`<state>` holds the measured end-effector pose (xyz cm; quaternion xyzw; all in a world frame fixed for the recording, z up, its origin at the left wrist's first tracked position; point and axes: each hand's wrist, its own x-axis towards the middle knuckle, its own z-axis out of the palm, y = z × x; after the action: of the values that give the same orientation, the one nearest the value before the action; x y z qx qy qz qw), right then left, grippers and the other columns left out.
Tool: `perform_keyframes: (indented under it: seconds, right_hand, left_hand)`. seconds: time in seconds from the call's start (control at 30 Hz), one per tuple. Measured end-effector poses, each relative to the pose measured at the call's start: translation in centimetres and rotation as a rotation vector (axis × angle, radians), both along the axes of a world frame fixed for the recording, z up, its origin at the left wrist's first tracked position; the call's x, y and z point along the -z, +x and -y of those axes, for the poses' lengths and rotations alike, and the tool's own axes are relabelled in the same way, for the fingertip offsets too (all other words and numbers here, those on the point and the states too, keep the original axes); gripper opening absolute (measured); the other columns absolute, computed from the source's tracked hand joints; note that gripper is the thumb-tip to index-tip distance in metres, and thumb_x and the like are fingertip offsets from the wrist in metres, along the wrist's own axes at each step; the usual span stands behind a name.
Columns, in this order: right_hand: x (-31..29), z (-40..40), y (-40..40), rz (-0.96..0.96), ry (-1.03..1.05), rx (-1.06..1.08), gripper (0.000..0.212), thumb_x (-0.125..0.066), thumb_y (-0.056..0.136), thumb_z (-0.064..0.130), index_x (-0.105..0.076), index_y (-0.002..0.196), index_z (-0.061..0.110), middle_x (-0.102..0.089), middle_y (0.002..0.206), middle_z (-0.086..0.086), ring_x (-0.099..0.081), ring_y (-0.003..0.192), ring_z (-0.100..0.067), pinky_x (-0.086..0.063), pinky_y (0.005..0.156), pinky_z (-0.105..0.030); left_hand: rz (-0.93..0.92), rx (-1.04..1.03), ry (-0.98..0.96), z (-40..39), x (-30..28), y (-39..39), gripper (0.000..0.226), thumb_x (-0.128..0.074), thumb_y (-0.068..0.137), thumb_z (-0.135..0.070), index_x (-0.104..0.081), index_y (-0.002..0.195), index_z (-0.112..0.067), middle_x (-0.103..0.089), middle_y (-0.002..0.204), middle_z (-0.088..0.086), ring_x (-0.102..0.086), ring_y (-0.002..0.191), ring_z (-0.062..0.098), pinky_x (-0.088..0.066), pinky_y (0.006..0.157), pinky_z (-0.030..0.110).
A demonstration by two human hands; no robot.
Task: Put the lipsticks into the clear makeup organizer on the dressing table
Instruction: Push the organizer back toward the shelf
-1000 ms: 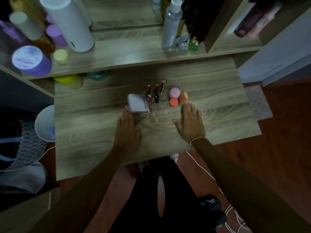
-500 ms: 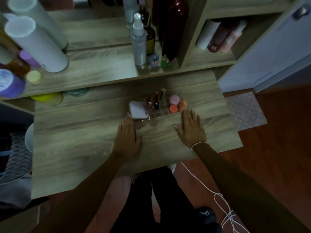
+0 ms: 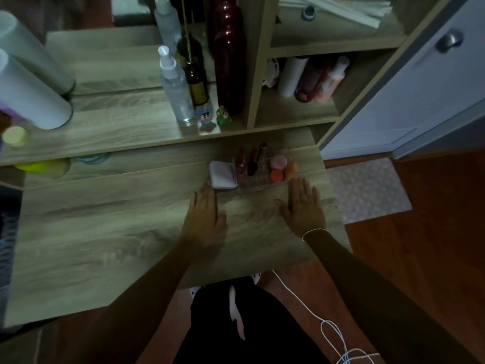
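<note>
The clear makeup organizer [image 3: 259, 183] stands on the wooden dressing table [image 3: 105, 232], near its back right. Three lipsticks [image 3: 252, 161] stand upright in its slots, and pink and orange sponges [image 3: 282, 166] fill its right part. A white compact [image 3: 222, 174] leans at its left end. My left hand [image 3: 204, 219] lies flat on the table just in front of the compact, palm down, holding nothing. My right hand [image 3: 304, 208] lies flat in front of the organizer's right end, also holding nothing.
A raised shelf [image 3: 118, 127] behind the table carries a spray bottle [image 3: 174, 85], dark bottles, two small figurines [image 3: 215, 116] and white cylinders [image 3: 29, 90]. A side cubby [image 3: 309, 77] holds more bottles. A white door [image 3: 433, 82] and a floor mat [image 3: 367, 190] are at the right.
My view has tilted up and shifted, so more of the shelf and cubby shows. Both hands stay flat on the table in front of the organizer.
</note>
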<state>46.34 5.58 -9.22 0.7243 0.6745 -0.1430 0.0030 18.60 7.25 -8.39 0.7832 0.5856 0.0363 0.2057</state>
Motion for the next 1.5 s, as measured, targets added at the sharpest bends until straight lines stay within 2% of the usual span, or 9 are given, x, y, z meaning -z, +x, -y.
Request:
perform_keyframes:
  seconds: [0.43,0.57,0.67,0.77,0.93,1.07,1.17,1.33,1.5]
  right_hand:
    - [0.2,-0.9,2.2,-0.048,-0.012,-0.033,0.072,-0.029,0.096,0.053,-0.002,0.149,0.012,-0.014,0.159,-0.015,-0.008,0.147,-0.031,-0.007,0.120,-0.051]
    - [0.5,-0.9,2.3,-0.090,-0.009,-0.021,0.072,-0.030,0.095,0.054,-0.003,0.149,0.013,-0.013,0.159,-0.014,-0.008,0.147,-0.031,-0.007,0.119,-0.051]
    - [0.6,-0.5,2.2,-0.182,-0.003,0.028,0.072,-0.033,0.095,0.054,-0.002,0.149,0.018,-0.012,0.159,-0.013,-0.008,0.147,-0.031,-0.009,0.119,-0.051]
    - [0.7,0.6,2.1,-0.204,0.021,0.081,0.073,-0.036,0.095,0.051,-0.003,0.149,0.015,-0.014,0.159,-0.014,-0.011,0.146,-0.031,-0.012,0.119,-0.050]
    - [0.5,2.9,0.4,-0.139,-0.020,0.154,0.067,-0.036,0.099,0.040,-0.008,0.148,0.003,-0.010,0.158,-0.019,-0.008,0.147,-0.030,-0.008,0.120,-0.046]
    - [0.1,5.1,-1.6,-0.140,-0.059,0.204,0.062,-0.032,0.101,0.032,-0.004,0.147,0.000,-0.004,0.159,-0.020,-0.002,0.148,-0.030,-0.006,0.121,-0.040]
    - [-0.1,7.5,-3.6,-0.173,-0.061,0.285,0.062,-0.031,0.101,0.033,-0.003,0.147,0.002,-0.004,0.159,-0.018,-0.002,0.148,-0.028,-0.004,0.121,-0.037]
    - [-0.5,12.3,-7.8,-0.120,-0.015,0.367,0.060,-0.031,0.101,0.033,-0.013,0.146,-0.003,-0.014,0.157,-0.023,-0.010,0.147,-0.032,-0.003,0.120,-0.034]
    - [-1.2,15.4,-11.0,-0.136,-0.004,0.477,0.064,-0.033,0.100,0.040,-0.012,0.148,0.003,-0.012,0.158,-0.020,-0.008,0.147,-0.030,-0.003,0.120,-0.035]
  left_hand:
    - [0.080,-0.041,-0.005,-1.2,-0.8,2.3,0.063,-0.045,0.093,-0.027,-0.017,0.145,-0.005,-0.030,0.151,0.018,-0.026,0.141,0.026,-0.018,0.119,0.049]
    - [0.126,-0.076,0.007,-0.8,-0.3,2.4,0.067,-0.045,0.094,-0.026,-0.011,0.148,-0.005,-0.022,0.155,0.019,-0.018,0.144,0.026,-0.017,0.119,0.049]
    - [0.190,-0.213,-0.025,0.5,0.2,2.7,0.070,-0.044,0.097,-0.027,-0.005,0.149,-0.003,-0.012,0.158,0.019,-0.011,0.146,0.028,-0.015,0.120,0.049]
    - [0.177,-0.250,-0.036,1.8,0.8,3.5,0.071,-0.042,0.097,-0.033,-0.005,0.148,-0.002,-0.011,0.158,0.019,-0.008,0.147,0.029,-0.010,0.121,0.046]
    - [0.070,-0.166,-0.020,2.5,1.5,3.1,0.071,-0.034,0.098,-0.043,-0.005,0.148,-0.002,-0.008,0.159,0.019,-0.004,0.147,0.029,-0.007,0.120,0.042]
    - [0.031,-0.083,-0.053,2.1,1.5,2.5,0.073,-0.036,0.098,-0.043,-0.007,0.148,0.001,-0.007,0.158,0.021,-0.003,0.146,0.033,-0.006,0.119,0.042]
    - [-0.021,0.023,-0.074,1.9,1.5,1.6,0.073,-0.035,0.098,-0.042,-0.006,0.147,0.004,-0.003,0.158,0.023,-0.001,0.146,0.034,-0.005,0.121,0.043]
    - [-0.164,0.263,-0.105,2.5,0.9,-1.2,0.066,-0.032,0.099,-0.032,-0.003,0.146,0.004,-0.003,0.158,0.024,-0.004,0.147,0.033,-0.008,0.119,0.042]
    - [-0.131,0.434,0.033,4.0,-1.3,-2.5,0.055,-0.027,0.101,-0.024,-0.010,0.148,0.000,-0.011,0.158,0.020,-0.013,0.146,0.028,-0.014,0.117,0.040]
